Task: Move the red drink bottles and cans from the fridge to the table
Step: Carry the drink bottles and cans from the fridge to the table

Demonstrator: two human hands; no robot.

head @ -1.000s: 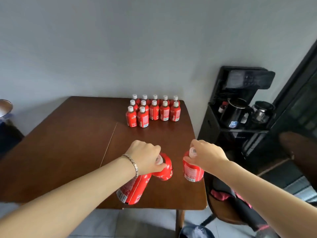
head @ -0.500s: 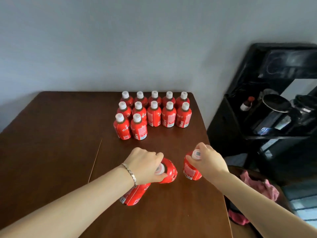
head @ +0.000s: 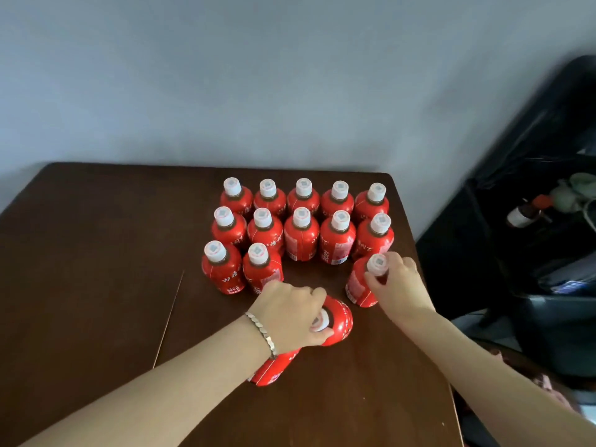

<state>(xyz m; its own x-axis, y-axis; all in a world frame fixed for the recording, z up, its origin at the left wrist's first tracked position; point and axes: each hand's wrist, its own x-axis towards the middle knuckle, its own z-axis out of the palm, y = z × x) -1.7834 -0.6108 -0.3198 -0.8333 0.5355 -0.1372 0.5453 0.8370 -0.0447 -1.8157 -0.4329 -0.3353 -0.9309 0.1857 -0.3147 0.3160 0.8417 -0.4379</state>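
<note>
Several red drink bottles with white caps [head: 302, 233] stand in rows at the far right of the dark wooden table [head: 96, 285]. My right hand [head: 398, 285] grips the neck of one more red bottle [head: 358, 283], held upright at the right end of the front row. My left hand [head: 290, 316] grips two red bottles by their necks: one [head: 338, 321] pokes out to the right of my fingers, the other [head: 274, 369] hangs tilted below my wrist. Both are just above or on the table; I cannot tell which.
A grey wall stands behind the table. To the right is a black stand [head: 532, 221] with a small brown bottle [head: 524, 214] and dark appliances. A thin seam [head: 169, 317] runs across the tabletop left of my left arm. The table's right edge is near my right forearm.
Both hands have moved forward with their bottles toward the standing rows. The right hand's bottle now sits at the right end of the front row. The view has moved closer.
</note>
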